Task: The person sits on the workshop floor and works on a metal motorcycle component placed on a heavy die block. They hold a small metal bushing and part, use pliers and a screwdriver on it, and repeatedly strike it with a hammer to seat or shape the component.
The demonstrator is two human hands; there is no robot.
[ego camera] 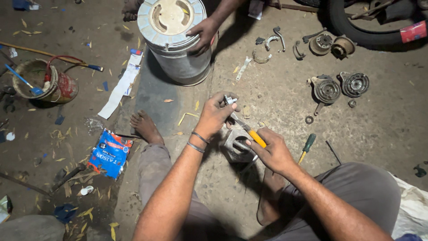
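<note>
My left hand point(216, 114) grips a small metal part point(230, 100) between its fingers, with two bangles on the wrist. My right hand point(273, 151) holds a screwdriver with an orange handle point(257, 139), its shaft pointing up toward that part. Just below both hands a grey metal housing point(236, 146) rests on the concrete floor between my bare feet point(145, 126). I sit with grey trousers on, knees spread.
Another person's hand point(203, 33) rests on a round metal drum point(174, 38) ahead. A green-handled screwdriver point(306, 146) lies to the right. Brake drums point(341, 87) and small parts lie at upper right by a tyre point(356, 27). A blue packet point(110, 153) and a bucket point(42, 82) sit left.
</note>
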